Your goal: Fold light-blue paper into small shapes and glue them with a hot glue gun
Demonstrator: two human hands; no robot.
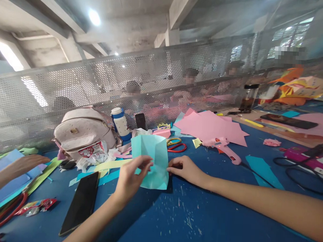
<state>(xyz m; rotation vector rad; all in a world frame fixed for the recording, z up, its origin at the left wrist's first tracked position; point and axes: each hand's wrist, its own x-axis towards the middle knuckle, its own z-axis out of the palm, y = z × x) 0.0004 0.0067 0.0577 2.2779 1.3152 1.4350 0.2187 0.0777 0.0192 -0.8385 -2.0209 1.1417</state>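
Observation:
A creased sheet of turquoise paper [155, 149] stands upright over the blue table, with vertical folds showing. My right hand [187, 170] pinches its lower right edge between thumb and fingers. In front of the same paper is my left hand [129, 178], fingers curled and tips close together near the middle fold. What those fingertips hold, if anything, I cannot make out. Just behind the paper lie scissors [179, 148] with red and yellow handles. A pink glue gun [224, 148] rests to the right, its black cable running under my right forearm.
A black phone [80, 203] lies left of my left forearm. Behind stand a pale backpack [83, 128] and a white-blue bottle [120, 122]. Pink paper [212, 126] is stacked at the back. Another person's hand [28, 165] is over coloured paper at far left, near red-handled scissors [13, 211].

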